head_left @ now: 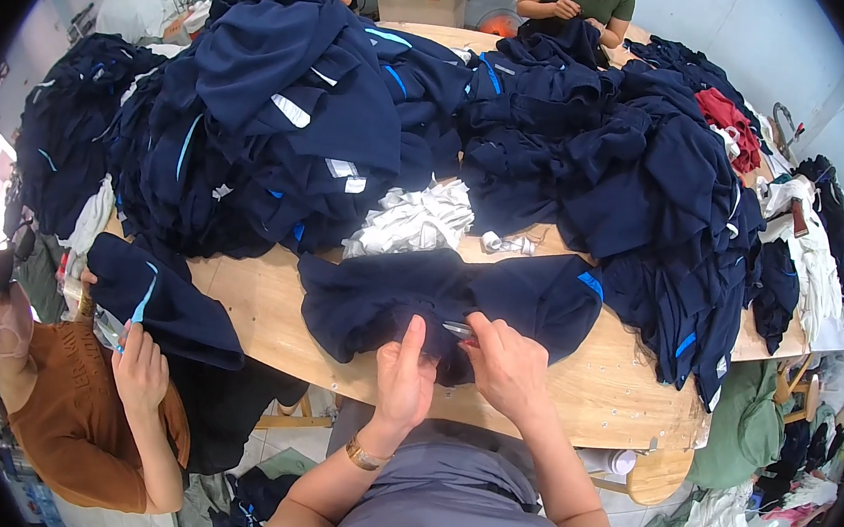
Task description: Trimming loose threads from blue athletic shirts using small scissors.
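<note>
A navy garment [529, 303] lies spread at the table's near edge, with a bright blue strip at its right end. My left hand [404, 377] is closed on the garment's near edge, thumb pointing up. Closed around small metal thread snips [456, 329], my right hand [511, 370] rests close beside it. The blades point left, toward the cloth by my left thumb; their handle is mostly hidden in my palm. A heap of white fabric strips [414, 221] sits just beyond the garment.
Tall piles of navy garments [277, 80] cover the far left and right of the wooden table [620, 406]. At the left, a co-worker in a brown shirt [92, 415] handles another navy piece. Two more people are across the table. A white cup [620, 462] is below the near edge.
</note>
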